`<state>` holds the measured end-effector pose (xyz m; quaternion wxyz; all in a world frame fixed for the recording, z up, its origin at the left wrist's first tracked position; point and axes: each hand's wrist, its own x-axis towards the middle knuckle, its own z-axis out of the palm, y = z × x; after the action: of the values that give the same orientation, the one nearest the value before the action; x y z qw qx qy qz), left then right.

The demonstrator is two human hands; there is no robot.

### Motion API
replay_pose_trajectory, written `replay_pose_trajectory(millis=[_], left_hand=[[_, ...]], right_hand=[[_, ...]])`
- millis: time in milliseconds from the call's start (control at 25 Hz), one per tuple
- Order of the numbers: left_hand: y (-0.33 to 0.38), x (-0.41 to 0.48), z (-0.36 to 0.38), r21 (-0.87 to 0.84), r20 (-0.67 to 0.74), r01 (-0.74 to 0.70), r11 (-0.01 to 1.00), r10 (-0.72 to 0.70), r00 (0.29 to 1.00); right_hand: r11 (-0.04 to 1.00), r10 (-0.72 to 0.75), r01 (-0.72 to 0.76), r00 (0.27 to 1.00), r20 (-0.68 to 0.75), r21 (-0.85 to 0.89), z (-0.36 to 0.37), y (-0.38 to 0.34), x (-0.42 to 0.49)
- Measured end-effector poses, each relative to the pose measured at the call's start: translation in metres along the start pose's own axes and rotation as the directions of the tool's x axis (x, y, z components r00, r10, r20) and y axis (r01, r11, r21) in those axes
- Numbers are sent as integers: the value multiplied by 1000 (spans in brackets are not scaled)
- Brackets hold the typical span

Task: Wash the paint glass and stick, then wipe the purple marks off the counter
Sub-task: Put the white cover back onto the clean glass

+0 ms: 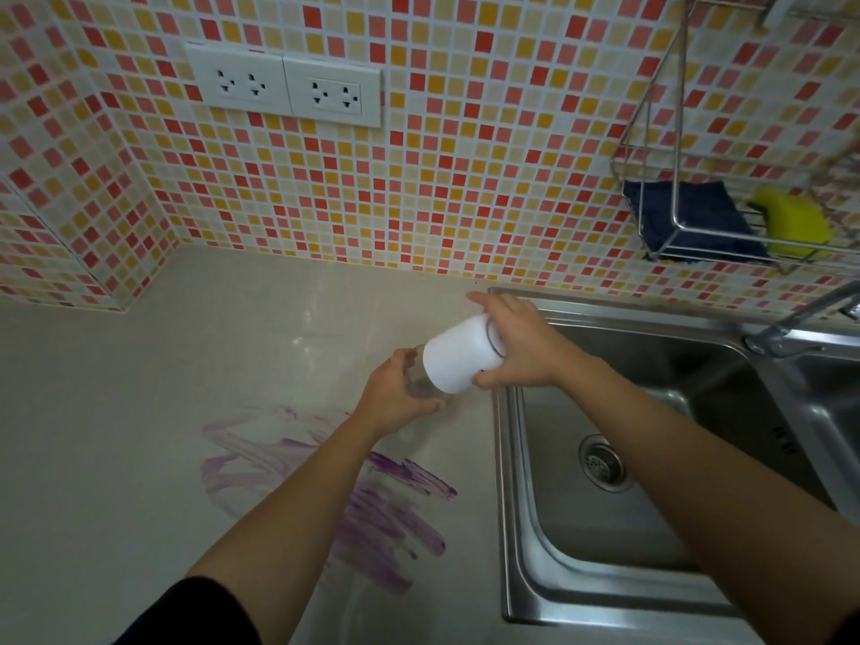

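Nearest you, low in the frame left of centre, the purple marks (372, 500) are lying smeared across the counter (116, 435), passing under your left forearm and looking untouched by any cloth. To their right, filling the lower right of the frame, the sink (605, 528) is sitting bare, and no water can be seen running in it.

Further up, at mid-frame, you are holding the paint glass (458, 360) tilted over the counter, just left of the sink's edge. Your left hand (402, 398) is curled closed around its clear end, fingers wrapped underneath. Your right hand (516, 346) is clasping the white end, thumb below and fingers spread over the top. Whether that white part is a sleeve or paint inside, I cannot tell, and the stick is not showing anywhere.

So you are probably at the glass-washing step, with the wiping not yet begun. The next move likely calls for carrying the glass rightward over the basin, under the tap (800, 318) at the right edge.

Farthest off, in the upper right, the wire rack (670, 146) on the tiled wall is holding a dark blue cloth (688, 216) and a yellow sponge (796, 221), both handy for the marks later
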<state>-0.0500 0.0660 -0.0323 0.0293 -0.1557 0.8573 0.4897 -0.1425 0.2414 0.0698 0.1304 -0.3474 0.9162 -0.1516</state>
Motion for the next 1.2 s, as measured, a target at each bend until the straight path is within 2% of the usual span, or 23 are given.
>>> replay_pose_trajectory(millis=[160,320,480,600,680,880,1080,1200], left_hand=[[0,1,-1,-71,-10,13,997,-14,1000],[1,0,-2,-106,-9,33,994,-34,999],[2,2,-3,-112,-7,35,993,-36,999],[1,4,-3,-117,-1,32,993,-33,999],[1,4,-3,-97,15,13,995,-11,1000],[1,6,-3,-83,6,9,996,-8,1000],[0,7,-3,-55,15,17,998,-16,1000],[0,7,-3,-58,19,15,998,-14,1000]], right_hand=[[999,-43,43,999,20,2,-3,-17,25],[998,-2,-2,997,73,59,0,-23,41],[968,16,-72,974,228,240,-5,-16,43],[856,29,-182,951,307,485,-1,-1,31],[814,35,-186,961,273,550,10,7,24],[808,10,-102,987,159,580,32,12,17],[746,131,-114,991,22,657,38,-1,15],[728,107,-97,994,28,679,37,-5,23]])
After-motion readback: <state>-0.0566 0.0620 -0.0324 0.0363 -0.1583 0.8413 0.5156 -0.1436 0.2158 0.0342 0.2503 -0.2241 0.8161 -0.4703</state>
